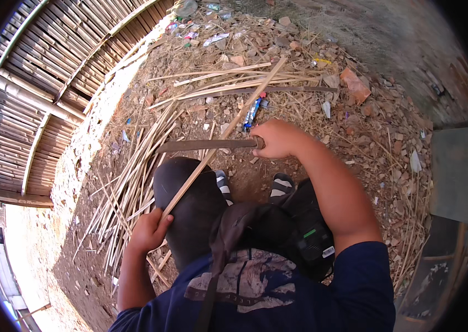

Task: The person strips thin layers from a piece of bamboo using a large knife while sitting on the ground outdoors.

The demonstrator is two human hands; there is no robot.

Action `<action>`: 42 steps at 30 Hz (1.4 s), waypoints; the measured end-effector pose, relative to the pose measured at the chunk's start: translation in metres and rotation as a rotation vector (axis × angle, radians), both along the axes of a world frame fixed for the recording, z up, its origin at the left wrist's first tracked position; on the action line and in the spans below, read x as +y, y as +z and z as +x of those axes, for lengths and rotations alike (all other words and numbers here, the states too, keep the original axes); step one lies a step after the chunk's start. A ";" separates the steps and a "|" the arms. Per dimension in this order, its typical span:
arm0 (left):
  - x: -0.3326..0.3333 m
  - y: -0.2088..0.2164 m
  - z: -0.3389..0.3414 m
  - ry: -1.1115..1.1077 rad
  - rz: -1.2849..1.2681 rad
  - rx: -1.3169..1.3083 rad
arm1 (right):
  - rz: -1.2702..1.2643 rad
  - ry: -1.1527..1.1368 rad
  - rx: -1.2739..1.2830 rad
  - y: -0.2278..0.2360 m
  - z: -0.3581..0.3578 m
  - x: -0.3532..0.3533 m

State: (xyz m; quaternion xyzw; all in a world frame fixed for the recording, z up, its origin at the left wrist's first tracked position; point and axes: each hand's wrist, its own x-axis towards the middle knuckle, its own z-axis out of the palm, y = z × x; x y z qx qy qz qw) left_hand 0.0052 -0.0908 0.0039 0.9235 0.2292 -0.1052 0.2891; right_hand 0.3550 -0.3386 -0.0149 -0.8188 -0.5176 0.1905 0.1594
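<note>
In my left hand (150,231), beside my left knee, is the lower end of a long pale bamboo strip (245,108). The strip slants up and to the right, over my dark trouser leg and out above the ground. My right hand (279,138) grips the handle of a machete (200,145). Its long brown-grey blade points left and crosses the strip at roughly mid-length. Whether the edge touches the strip I cannot tell. A heap of split bamboo strips (134,182) lies on the ground left of my legs.
More strips (220,86) lie across the rubble in front of me. A blue wrapper (252,113) and a broken brick (355,86) are among the litter. A bamboo-slat wall (35,99) stands at left, a rough wall (388,39) at far right. My striped socks (282,185) show below.
</note>
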 end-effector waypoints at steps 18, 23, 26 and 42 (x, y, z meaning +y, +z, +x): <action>-0.005 -0.002 -0.002 0.041 0.013 -0.040 | 0.064 -0.366 0.141 -0.030 0.038 -0.018; -0.005 -0.002 -0.001 0.011 0.085 -0.006 | -0.006 -0.166 0.023 -0.017 0.015 -0.010; -0.003 -0.007 -0.006 0.028 0.053 -0.048 | 0.011 -0.029 0.033 -0.005 0.005 -0.002; 0.003 -0.016 -0.007 0.054 -0.027 -0.074 | 0.004 -0.089 0.068 0.001 0.013 -0.013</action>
